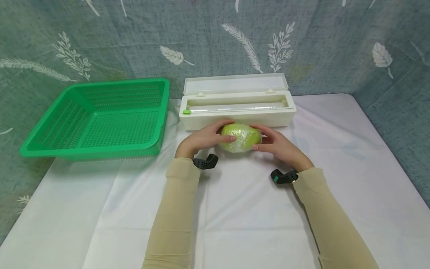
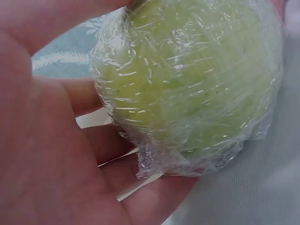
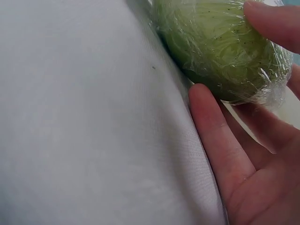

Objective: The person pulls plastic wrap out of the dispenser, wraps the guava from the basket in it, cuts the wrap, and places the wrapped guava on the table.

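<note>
A rounded yellow-green fruit [image 1: 242, 135] wrapped in wrinkled cling film is on the white cloth in the head view. My left hand [image 1: 203, 139] holds its left side, thumb across the front and fingers behind. From the right, my right hand [image 1: 281, 147] grips it between thumb and fingers. Gathered film bunches at the fruit's edge beside the left palm in the left wrist view, where the fruit [image 2: 187, 79] shows shiny creases. In the right wrist view the fingers reach under the wrapped fruit [image 3: 215, 47], close to the cloth.
Just behind the fruit stands a white cling film dispenser [image 1: 235, 121], its lid [image 1: 235, 84] raised, with a film roll [image 1: 238, 108] and a green slider [image 1: 186, 111]. A green plastic basket [image 1: 107, 152] sits at the left. Patterned fabric [image 1: 201, 37] hangs behind the table.
</note>
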`<action>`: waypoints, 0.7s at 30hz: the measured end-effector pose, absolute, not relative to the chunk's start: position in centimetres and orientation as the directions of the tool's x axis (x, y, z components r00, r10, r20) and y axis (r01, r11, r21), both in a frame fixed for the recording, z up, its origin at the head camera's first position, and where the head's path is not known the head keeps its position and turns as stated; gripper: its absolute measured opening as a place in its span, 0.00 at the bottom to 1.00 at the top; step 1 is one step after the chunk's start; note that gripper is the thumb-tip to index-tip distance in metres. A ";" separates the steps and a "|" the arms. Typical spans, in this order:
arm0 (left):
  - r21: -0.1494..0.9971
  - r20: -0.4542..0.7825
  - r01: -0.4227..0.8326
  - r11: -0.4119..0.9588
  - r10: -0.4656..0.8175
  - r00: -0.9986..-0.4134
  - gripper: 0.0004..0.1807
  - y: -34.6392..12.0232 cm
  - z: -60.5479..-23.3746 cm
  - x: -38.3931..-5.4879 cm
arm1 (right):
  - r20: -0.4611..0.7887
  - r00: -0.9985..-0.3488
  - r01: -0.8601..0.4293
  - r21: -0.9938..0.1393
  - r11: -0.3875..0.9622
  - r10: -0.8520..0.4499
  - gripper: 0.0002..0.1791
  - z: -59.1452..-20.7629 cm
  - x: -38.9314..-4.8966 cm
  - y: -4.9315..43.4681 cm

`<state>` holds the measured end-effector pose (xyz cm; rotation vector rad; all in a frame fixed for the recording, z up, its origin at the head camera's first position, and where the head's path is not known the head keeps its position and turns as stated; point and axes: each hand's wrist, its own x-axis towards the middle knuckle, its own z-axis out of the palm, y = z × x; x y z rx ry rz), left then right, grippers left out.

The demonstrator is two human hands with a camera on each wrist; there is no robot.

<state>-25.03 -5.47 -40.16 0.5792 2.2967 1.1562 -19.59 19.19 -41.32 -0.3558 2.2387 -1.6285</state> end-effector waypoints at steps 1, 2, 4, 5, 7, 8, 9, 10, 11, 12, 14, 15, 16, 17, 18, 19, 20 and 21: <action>0.822 -0.243 0.147 0.550 0.573 -0.783 0.39 -5.5 -40.2 -25.0 | -0.128 -0.906 0.002 -0.954 0.299 -0.402 0.35 -41.4 -19.6 19.2; 0.818 -0.247 0.149 0.555 0.574 -0.780 0.39 -5.5 -40.2 -25.0 | -0.122 -0.905 -0.001 -0.958 0.287 -0.408 0.35 -41.7 -19.8 19.3; 0.813 -0.264 0.145 0.564 0.580 -0.771 0.41 -5.5 -40.2 -25.0 | -0.117 -0.899 0.003 -0.965 0.263 -0.421 0.37 -42.2 -20.1 19.4; 0.810 -0.274 0.144 0.569 0.583 -0.765 0.42 -5.5 -40.3 -25.0 | -0.117 -0.895 0.004 -0.967 0.255 -0.430 0.38 -42.2 -20.1 19.4; 0.804 -0.286 0.154 0.575 0.599 -0.748 0.44 -5.4 -40.3 -25.1 | -0.122 -0.887 0.010 -0.969 0.246 -0.446 0.40 -42.2 -20.2 19.5; 0.801 -0.292 0.156 0.577 0.605 -0.741 0.45 -5.4 -40.2 -25.1 | -0.123 -0.882 0.010 -0.970 0.244 -0.454 0.40 -42.2 -20.3 19.5; 0.801 -0.294 0.160 0.577 0.611 -0.735 0.46 -5.4 -40.1 -25.1 | -0.128 -0.877 0.010 -0.968 0.251 -0.462 0.41 -42.0 -20.1 19.5; 0.800 -0.293 0.166 0.577 0.616 -0.731 0.46 -5.4 -40.1 -25.1 | -0.133 -0.873 0.014 -0.969 0.249 -0.469 0.41 -41.8 -20.1 19.5; 0.799 -0.292 0.172 0.576 0.623 -0.726 0.46 -5.4 -40.0 -25.1 | -0.136 -0.872 0.012 -0.966 0.257 -0.471 0.40 -42.1 -20.2 19.6; 0.796 -0.290 0.182 0.577 0.627 -0.723 0.46 -5.4 -40.0 -25.1 | -0.132 -0.872 0.008 -0.967 0.256 -0.472 0.39 -42.4 -20.4 19.7; 0.791 -0.287 0.195 0.580 0.633 -0.719 0.45 -5.3 -40.0 -25.0 | -0.115 -0.872 -0.006 -0.970 0.245 -0.475 0.37 -43.2 -20.6 19.9; 0.788 -0.286 0.202 0.582 0.636 -0.717 0.45 -5.4 -40.0 -25.0 | -0.110 -0.873 -0.009 -0.971 0.240 -0.475 0.36 -43.5 -20.7 20.0; 0.786 -0.287 0.204 0.584 0.636 -0.716 0.44 -5.4 -40.0 -25.0 | -0.101 -0.874 -0.012 -0.973 0.229 -0.476 0.35 -43.9 -20.8 20.1; 0.783 -0.288 0.207 0.587 0.637 -0.715 0.43 -5.4 -40.1 -24.9 | -0.096 -0.874 -0.017 -0.973 0.229 -0.477 0.35 -44.1 -20.8 20.1; 0.781 -0.288 0.208 0.589 0.635 -0.717 0.42 -5.4 -40.1 -24.9 | -0.089 -0.871 -0.022 -0.975 0.219 -0.482 0.34 -44.3 -20.8 20.1; 0.782 -0.287 0.208 0.587 0.636 -0.716 0.41 -5.5 -40.1 -24.8 | -0.087 -0.869 -0.023 -0.976 0.216 -0.487 0.34 -44.4 -20.8 20.1; 0.784 -0.286 0.206 0.586 0.635 -0.718 0.40 -5.5 -40.1 -24.8 | -0.088 -0.867 -0.023 -0.976 0.217 -0.490 0.33 -44.4 -20.8 20.0; 0.785 -0.286 0.201 0.586 0.630 -0.722 0.38 -5.6 -40.1 -24.8 | -0.087 -0.866 -0.026 -0.976 0.218 -0.492 0.33 -44.4 -20.9 20.0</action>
